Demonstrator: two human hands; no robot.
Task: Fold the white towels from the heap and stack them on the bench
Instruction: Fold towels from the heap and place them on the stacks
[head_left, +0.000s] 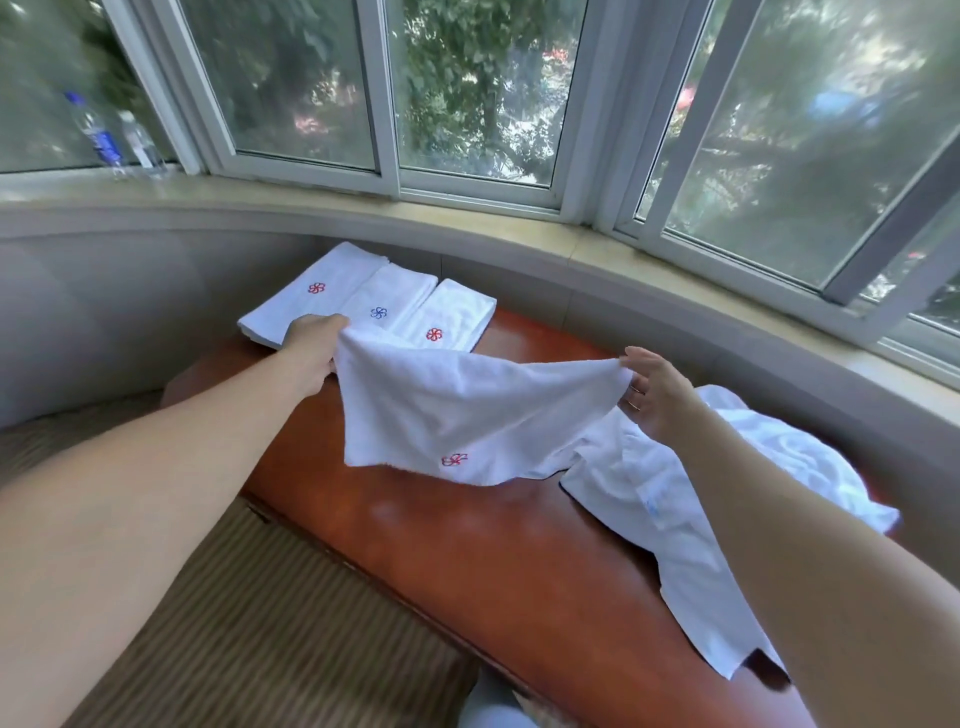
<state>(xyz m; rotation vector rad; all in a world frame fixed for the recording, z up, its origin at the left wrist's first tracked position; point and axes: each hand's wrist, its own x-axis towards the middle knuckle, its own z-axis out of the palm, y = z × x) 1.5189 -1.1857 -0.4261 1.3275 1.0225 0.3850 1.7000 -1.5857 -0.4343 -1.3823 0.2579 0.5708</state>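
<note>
- Left hand (311, 343) and right hand (652, 392) each pinched a top corner of a white towel (467, 410).
- It sagged between them, red flower emblem (454, 460) near the lower edge.

A white towel (467, 410) with a red flower mark hangs stretched above the brown bench (467, 545), its left corner gripped by the left hand (311, 343) and its right corner pinched by the right hand (654, 389). Three folded towels (363, 301) lie side by side at the bench's far end, and the heap (727, 467) of loose towels lies on the right. Two bottles (114, 135) stand on the windowsill (467, 218).
</note>
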